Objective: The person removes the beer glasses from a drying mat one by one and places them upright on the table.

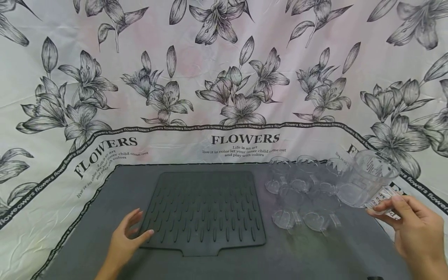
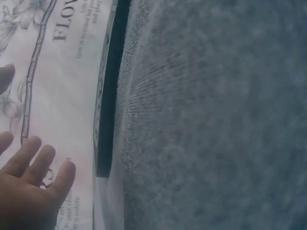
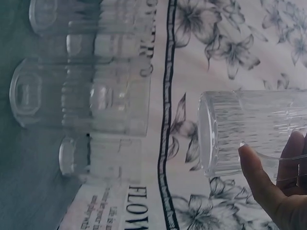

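My right hand [image 1: 416, 221] grips a clear mug [image 1: 367, 179] by its handle, thumb on top, raised above the right side of the table. In the right wrist view the ribbed wall and thick base of that held mug [image 3: 254, 129] show beside the thumb. Close to the left front corner of a dark ridged drying mat [image 1: 206, 210] is my left hand [image 1: 126, 233], thumb and fingers spread apart with nothing between them. The left wrist view also shows that hand [image 2: 33, 187] with its fingers extended.
Several more clear mugs [image 1: 287, 200] stand in rows on the grey table [image 1: 297, 256], just right of the mat. A white flower-printed cloth [image 1: 245, 97] hangs behind the table and runs along its sides. A small dark object [image 1: 375, 278] peeks in at the bottom right edge.
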Available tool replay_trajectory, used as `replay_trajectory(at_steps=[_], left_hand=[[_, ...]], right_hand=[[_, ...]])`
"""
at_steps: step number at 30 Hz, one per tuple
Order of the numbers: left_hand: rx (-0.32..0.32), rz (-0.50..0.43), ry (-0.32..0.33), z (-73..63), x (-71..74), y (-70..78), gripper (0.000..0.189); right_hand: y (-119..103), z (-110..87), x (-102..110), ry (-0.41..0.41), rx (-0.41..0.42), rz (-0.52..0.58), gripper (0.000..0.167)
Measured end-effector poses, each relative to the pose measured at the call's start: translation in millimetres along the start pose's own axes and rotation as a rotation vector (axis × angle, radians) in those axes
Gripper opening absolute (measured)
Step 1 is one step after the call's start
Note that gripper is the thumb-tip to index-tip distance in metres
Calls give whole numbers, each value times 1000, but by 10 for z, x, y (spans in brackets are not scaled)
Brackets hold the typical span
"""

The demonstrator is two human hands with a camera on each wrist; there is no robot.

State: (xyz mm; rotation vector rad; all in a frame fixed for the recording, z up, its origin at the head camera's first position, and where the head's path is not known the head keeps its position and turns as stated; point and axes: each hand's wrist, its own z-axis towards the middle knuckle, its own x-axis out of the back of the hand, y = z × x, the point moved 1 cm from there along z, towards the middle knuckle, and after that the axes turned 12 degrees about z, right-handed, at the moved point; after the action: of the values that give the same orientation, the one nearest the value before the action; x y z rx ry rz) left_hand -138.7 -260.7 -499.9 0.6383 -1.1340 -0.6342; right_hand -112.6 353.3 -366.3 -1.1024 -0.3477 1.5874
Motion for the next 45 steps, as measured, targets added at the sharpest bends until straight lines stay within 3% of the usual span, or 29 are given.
replay_trajectory(at_steps=[4, 11, 14, 18, 24, 31, 37, 45], left_hand=[[43, 41, -34, 5, 15, -59, 80], [212, 139, -343, 18, 19, -161, 110], [216, 192, -386, 3, 3, -194, 112], [207, 252, -410, -16, -12, -232, 114], [175, 302, -438, -10, -47, -279, 112], [195, 331, -414, 6, -87, -312, 114], [220, 352, -408, 21, -99, -287, 116], [226, 365, -400, 18, -101, -277, 114]], right_hand=[[-3, -1, 119, 31, 46, 9, 24], [48, 14, 321, 79, 63, 8, 25], [72, -9, 400, 107, 50, -31, 24], [122, -39, 487, 100, 31, -40, 24], [227, -90, 611, 64, 4, 38, 24], [358, -151, 740, 116, -48, -17, 24], [487, -196, 843, 69, -65, 113, 21], [681, -269, 979, 60, -118, 202, 21]])
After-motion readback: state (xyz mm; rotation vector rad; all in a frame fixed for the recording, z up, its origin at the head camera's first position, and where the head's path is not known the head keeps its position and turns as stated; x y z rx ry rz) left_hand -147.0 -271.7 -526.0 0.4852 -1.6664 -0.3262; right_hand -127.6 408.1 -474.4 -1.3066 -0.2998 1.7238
